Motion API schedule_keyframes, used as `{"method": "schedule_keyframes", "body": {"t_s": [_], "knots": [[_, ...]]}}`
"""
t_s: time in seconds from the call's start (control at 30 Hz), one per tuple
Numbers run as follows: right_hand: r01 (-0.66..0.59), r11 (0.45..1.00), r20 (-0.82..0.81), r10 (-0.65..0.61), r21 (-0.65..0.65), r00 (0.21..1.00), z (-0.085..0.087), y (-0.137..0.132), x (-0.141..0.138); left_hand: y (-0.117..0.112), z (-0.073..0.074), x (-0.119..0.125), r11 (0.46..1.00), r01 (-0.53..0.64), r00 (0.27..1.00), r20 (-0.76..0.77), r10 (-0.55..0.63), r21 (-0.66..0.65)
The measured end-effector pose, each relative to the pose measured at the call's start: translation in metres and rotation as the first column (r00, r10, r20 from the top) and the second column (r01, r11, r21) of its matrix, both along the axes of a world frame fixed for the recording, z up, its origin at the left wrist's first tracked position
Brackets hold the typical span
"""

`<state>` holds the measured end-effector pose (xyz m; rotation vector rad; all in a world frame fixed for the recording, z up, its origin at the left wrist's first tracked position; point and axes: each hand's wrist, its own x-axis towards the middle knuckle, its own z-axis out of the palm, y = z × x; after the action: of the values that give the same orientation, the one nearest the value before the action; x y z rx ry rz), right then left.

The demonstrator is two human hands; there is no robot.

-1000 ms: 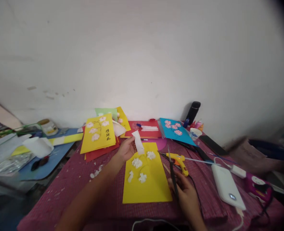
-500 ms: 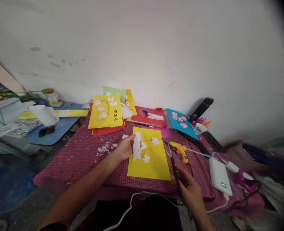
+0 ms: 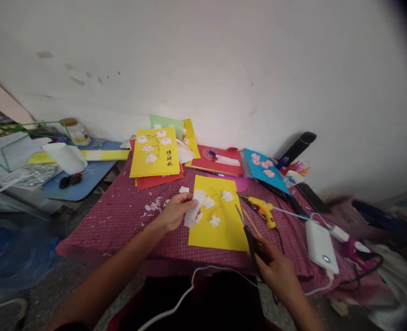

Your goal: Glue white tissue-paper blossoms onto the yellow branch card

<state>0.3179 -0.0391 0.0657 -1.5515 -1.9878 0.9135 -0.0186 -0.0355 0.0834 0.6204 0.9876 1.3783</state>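
My left hand [image 3: 178,211] pinches a narrow strip of white paper [image 3: 194,210] over the left side of a yellow card [image 3: 220,239]. White paper flowers [image 3: 215,220] and thin drawn stems show on that card. In my right hand [image 3: 274,264] is a pair of scissors [image 3: 250,241] with black handles, its blades pointing up and away at the card's right edge. I cannot tell how far apart the blades are. Just beyond the scissors lies a yellow glue gun [image 3: 263,209] on the cloth.
White paper scraps [image 3: 153,205] litter the checked tablecloth [image 3: 121,230]. Behind are stacked yellow flower cards [image 3: 141,165], a red card [image 3: 203,161] and a blue card [image 3: 263,172]. A white power bank [image 3: 322,248] stands right; its white cable [image 3: 189,287] crosses in front.
My left hand has drawn the paper strip slightly down and turned it to a slant, uncovering more of the flowers. The scissors remain in my right hand. The camera view has shifted a little.
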Motion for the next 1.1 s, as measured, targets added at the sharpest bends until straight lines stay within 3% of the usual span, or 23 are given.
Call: {"method": "schedule_keyframes", "body": {"t_s": [0.1, 0.2, 0.3, 0.43, 0.6, 0.7, 0.77, 0.8, 0.87, 0.93, 1.0, 1.1], "knots": [[-0.051, 0.996, 0.447, 0.015, 0.069, 0.894, 0.003, 0.01, 0.001, -0.001, 0.002, -0.002, 1.0, -0.023, 0.999, -0.024, 0.023, 0.015], [-0.122, 0.991, 0.685, 0.054, 0.05, 0.727, 0.018, 0.015, -0.006, 0.0, 0.004, -0.004, 1.0, -0.02, 0.999, -0.036, 0.021, 0.02], [-0.18, 0.983, 0.766, 0.099, 0.022, 0.636, 0.032, 0.019, -0.013, 0.002, 0.005, -0.003, 1.0, -0.011, 1.0, -0.02, 0.011, 0.016], [-0.231, 0.972, 0.802, 0.164, -0.034, 0.575, 0.042, 0.026, -0.013, 0.004, 0.006, 0.0, 1.0, 0.006, 1.0, 0.026, -0.007, 0.006], [-0.265, 0.964, 0.749, 0.182, -0.009, 0.637, 0.055, 0.035, -0.006, 0.004, 0.008, 0.004, 0.999, 0.051, 0.999, 0.01, -0.052, 0.017], [-0.283, 0.952, 0.542, 0.179, 0.115, 0.821, 0.063, 0.033, -0.018, 0.001, 0.01, 0.01, 0.996, 0.085, 0.996, -0.019, -0.085, 0.024], [-0.27, 0.952, 0.204, 0.239, 0.14, 0.949, 0.064, 0.03, -0.038, -0.003, 0.012, 0.015, 0.993, 0.119, 0.991, -0.056, -0.118, 0.016], [-0.247, 0.964, 0.007, 0.247, 0.101, 0.969, 0.063, 0.027, -0.051, -0.005, 0.013, 0.018, 0.991, 0.137, 0.988, -0.079, -0.135, 0.009], [-0.226, 0.973, -0.331, 0.196, -0.053, 0.923, 0.057, 0.024, -0.079, -0.008, 0.015, 0.022, 0.986, 0.164, 0.978, -0.13, -0.163, 0.002], [-0.253, 0.951, -0.541, 0.119, -0.18, 0.832, 0.05, 0.022, -0.105, -0.012, 0.017, 0.025, 0.983, 0.181, 0.967, -0.184, -0.177, 0.005], [-0.266, 0.933, -0.67, 0.036, -0.244, 0.742, 0.043, 0.021, -0.125, -0.017, 0.017, 0.025, 0.98, 0.2, 0.954, -0.228, -0.194, 0.006], [-0.198, 0.949, -0.748, -0.055, -0.244, 0.661, 0.037, 0.022, -0.142, -0.023, 0.016, 0.02, 0.978, 0.208, 0.942, -0.273, -0.197, 0.012]]}}
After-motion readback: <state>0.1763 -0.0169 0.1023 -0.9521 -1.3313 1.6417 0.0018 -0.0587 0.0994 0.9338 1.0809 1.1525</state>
